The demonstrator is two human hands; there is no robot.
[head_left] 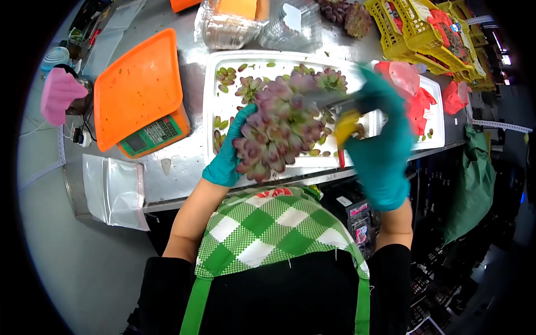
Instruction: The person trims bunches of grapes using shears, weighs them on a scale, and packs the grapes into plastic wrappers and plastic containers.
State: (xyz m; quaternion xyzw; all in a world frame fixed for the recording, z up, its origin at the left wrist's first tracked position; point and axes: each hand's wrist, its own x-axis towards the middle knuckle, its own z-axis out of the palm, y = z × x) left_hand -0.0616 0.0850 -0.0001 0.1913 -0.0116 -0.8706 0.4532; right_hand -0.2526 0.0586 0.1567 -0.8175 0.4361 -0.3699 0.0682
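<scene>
A large cluster of purple-green succulent rosettes [276,131] is gripped from its left side by my left hand [228,156], which wears a teal glove. My right hand [382,148], gloved the same way and partly blurred, is closed around pruning shears [347,125] with yellow and red handles. The shears' blades point left toward the upper right of the cluster; whether they touch a stem cannot be made out. Beneath both lies a white foam tray [210,84] holding small rosettes [331,81] and loose leaves [225,77].
To the left stands an orange kitchen scale [142,89], with clear plastic bags [114,187] at the table edge. Clear plastic boxes [231,25] sit behind the tray. At right are yellow crates [416,36], red plastic bags [417,111] and a second white tray [438,123].
</scene>
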